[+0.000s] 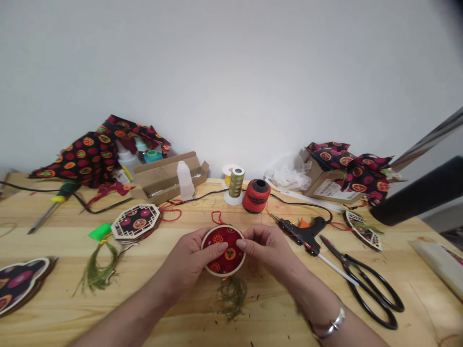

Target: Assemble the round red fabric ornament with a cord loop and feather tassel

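Between my two hands is a round fabric pendant (221, 254), dark red with orange and green flower prints inside a pale wooden ring. My left hand (193, 258) grips its left side, thumb across the front. At the upper right rim, my right hand (265, 248) pinches it with thumb and fingers; the fingertips behind are hidden. A red cord loop (217, 218) sticks out above the pendant. From its lower edge hangs an olive-green tassel (232, 296), resting over the table.
Scissors (365, 279) and a black glue gun (302, 236) lie to the right. Behind stand a red thread spool (256, 196) and an olive thread spool (236, 183). An octagonal pendant (135, 222), a screwdriver (54, 207) and a cardboard box (162, 178) are on the left.
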Available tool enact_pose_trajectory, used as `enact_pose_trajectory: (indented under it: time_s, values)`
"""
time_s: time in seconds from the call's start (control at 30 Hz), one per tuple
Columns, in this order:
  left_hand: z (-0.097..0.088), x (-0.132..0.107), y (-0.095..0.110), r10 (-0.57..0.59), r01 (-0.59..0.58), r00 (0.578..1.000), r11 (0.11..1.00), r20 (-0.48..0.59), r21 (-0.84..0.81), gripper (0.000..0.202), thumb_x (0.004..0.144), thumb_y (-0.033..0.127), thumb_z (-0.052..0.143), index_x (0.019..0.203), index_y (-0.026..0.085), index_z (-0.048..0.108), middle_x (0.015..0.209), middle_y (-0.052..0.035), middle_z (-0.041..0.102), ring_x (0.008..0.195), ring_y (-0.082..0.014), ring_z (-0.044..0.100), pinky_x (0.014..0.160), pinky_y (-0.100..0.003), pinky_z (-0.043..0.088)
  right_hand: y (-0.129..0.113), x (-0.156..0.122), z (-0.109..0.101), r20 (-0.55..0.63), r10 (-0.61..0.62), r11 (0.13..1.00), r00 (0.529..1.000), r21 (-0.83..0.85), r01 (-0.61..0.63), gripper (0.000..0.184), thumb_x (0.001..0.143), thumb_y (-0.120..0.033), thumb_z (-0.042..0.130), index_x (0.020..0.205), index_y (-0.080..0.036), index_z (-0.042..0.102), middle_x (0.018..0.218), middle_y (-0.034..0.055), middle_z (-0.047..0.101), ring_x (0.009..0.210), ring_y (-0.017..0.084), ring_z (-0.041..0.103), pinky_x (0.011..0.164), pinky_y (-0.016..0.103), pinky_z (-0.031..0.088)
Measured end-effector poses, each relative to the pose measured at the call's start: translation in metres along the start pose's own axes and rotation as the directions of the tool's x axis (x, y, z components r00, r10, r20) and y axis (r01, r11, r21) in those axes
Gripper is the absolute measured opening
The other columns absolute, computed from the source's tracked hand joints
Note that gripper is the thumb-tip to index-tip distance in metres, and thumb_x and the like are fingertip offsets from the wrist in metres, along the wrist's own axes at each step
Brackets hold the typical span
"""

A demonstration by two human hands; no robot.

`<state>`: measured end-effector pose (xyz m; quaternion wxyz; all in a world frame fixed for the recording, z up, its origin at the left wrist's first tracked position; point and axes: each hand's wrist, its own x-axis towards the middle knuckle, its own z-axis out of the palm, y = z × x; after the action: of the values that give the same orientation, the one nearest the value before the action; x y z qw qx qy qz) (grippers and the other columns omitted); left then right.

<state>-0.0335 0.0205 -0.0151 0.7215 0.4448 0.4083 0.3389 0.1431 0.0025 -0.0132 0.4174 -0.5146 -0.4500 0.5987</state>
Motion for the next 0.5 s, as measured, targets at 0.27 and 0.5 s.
enact_pose_trajectory:
  time_s: [0.27, 0.5]
  values:
    - [0.0005, -0.0009, 0.0016, -0.008, 0.008, 1.000, 0.999, 0.006, -0.040, 0.025, 0.067, 0.026, 0.075, 0.091, 0.019, 0.071, 0.081, -0.0029, 0.074, 0.071, -0.0160, 0.065, 0.068, -0.024, 0.050, 0.0005, -0.0002, 0.0011, -0.034, -0.062, 0.998, 0.997, -0.027, 0.061, 0.037, 0.059, -0.047, 0.074, 0.059, -0.014, 0.057, 0.054, -0.0023, 0.056, 0.049, 0.008, 0.042, 0.048, 0.022, 0.031]
    - [-0.0016, -0.0019, 0.0028, 0.015, -0.019, 0.999, 0.992, -0.037, -0.127, 0.025, 0.071, 0.030, 0.071, 0.092, 0.017, 0.073, 0.081, -0.0058, 0.074, 0.069, -0.0165, 0.065, 0.066, -0.025, 0.052, -0.0033, -0.0026, 0.0004, -0.015, -0.094, 0.985, 0.996, -0.148, 0.090, 0.032, 0.061, -0.042, 0.071, 0.057, -0.015, 0.055, 0.052, -0.0034, 0.051, 0.048, 0.007, 0.039, 0.047, 0.022, 0.030]
